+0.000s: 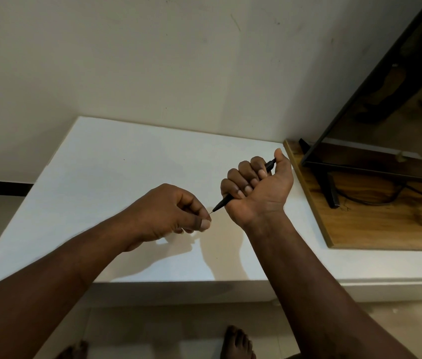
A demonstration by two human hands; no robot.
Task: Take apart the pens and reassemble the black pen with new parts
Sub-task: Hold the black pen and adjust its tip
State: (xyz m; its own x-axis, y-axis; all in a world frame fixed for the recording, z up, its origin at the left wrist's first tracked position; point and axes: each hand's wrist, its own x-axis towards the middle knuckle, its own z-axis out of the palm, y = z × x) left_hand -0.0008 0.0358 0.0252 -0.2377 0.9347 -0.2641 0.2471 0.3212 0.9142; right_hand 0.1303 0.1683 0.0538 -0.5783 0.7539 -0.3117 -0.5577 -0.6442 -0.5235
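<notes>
Black pen (pixel 222 203) fisted — right hand (pixel 258 187), tip pinched

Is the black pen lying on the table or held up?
Held up. The right hand grips the black pen above the table; the left hand pinches its tip.

Probably a home, television (pixel 391 99), bare feet (pixel 237 343)
</notes>
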